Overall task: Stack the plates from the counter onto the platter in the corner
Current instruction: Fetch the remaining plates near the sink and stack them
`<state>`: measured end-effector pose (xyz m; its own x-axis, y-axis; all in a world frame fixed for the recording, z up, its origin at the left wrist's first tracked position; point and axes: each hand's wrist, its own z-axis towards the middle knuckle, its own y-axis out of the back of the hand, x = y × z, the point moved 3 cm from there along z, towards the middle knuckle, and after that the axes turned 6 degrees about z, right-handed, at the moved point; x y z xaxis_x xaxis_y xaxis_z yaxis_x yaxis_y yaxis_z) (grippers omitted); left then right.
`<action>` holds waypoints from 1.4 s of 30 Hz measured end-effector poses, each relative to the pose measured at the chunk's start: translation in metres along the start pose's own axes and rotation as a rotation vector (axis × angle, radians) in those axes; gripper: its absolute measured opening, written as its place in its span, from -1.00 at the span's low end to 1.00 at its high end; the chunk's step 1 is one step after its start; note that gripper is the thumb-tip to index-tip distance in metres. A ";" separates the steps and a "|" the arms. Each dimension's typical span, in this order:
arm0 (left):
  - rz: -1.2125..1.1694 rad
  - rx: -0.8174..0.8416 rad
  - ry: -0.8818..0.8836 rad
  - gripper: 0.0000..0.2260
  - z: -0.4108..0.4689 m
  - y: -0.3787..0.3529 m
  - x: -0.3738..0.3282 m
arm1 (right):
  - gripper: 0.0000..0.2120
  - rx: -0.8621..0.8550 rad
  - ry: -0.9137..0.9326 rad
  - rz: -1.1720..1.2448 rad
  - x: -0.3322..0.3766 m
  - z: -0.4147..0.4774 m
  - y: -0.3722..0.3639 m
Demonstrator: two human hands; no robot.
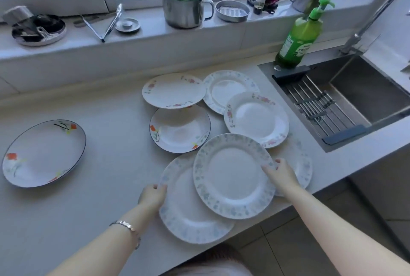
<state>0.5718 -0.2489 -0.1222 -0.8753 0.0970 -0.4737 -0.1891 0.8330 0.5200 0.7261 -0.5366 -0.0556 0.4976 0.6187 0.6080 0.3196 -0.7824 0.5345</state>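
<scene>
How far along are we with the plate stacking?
Done: nothing yet; the dark-rimmed orange-flower platter holds no plates. In hand: the right hand grips the top blue-patterned white plate; the left hand holds the blue-patterned plate beneath. Left: all the floral plates clustered by the steel sink.

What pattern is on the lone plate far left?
Lone plate: orange-red flowers, dark blue rim; head view.

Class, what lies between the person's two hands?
Head view: a lower plate in the left hand, overlapped by an upper plate in the right hand.
</scene>
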 end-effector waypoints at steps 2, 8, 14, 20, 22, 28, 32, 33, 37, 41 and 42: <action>-0.024 -0.009 0.031 -0.67 0.002 -0.001 0.002 | -0.50 0.059 -0.068 0.129 -0.006 0.008 -0.005; 0.013 -0.037 0.063 -0.68 -0.001 0.000 0.001 | -0.79 0.123 -0.055 0.362 -0.002 0.013 -0.006; 0.010 -0.094 0.109 -0.59 -0.005 -0.001 0.007 | -0.88 0.084 0.000 0.579 -0.004 0.006 -0.004; -0.307 -0.100 0.072 -0.56 -0.008 -0.010 0.019 | -0.86 0.065 0.032 0.611 0.001 0.004 0.005; -0.386 -0.114 0.034 -0.59 -0.015 -0.010 0.020 | -0.86 0.072 0.036 0.651 0.003 0.003 0.008; -0.521 -0.199 0.023 -0.64 -0.028 0.006 0.020 | -0.90 0.119 0.072 0.740 0.021 -0.005 0.004; -0.479 -0.272 0.038 -0.60 -0.036 0.035 0.027 | -0.95 0.206 0.099 0.758 0.043 -0.012 -0.009; -0.478 -0.295 0.044 -0.60 -0.038 0.045 0.032 | -0.94 0.229 0.098 0.766 0.051 -0.014 -0.014; -0.551 -0.387 0.072 -0.57 -0.059 0.096 0.061 | -0.92 0.361 0.073 0.797 0.080 -0.027 -0.048; -0.750 -0.580 0.130 -0.57 -0.091 0.154 0.092 | -0.91 0.476 0.076 0.799 0.108 -0.055 -0.094; -0.789 -0.647 0.131 -0.58 -0.100 0.170 0.100 | -0.90 0.506 0.070 0.792 0.113 -0.065 -0.107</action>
<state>0.4076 -0.1523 -0.0103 -0.4327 -0.4431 -0.7851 -0.9008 0.1773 0.3964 0.6955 -0.3777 -0.0056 0.6754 -0.1163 0.7282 0.2297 -0.9052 -0.3576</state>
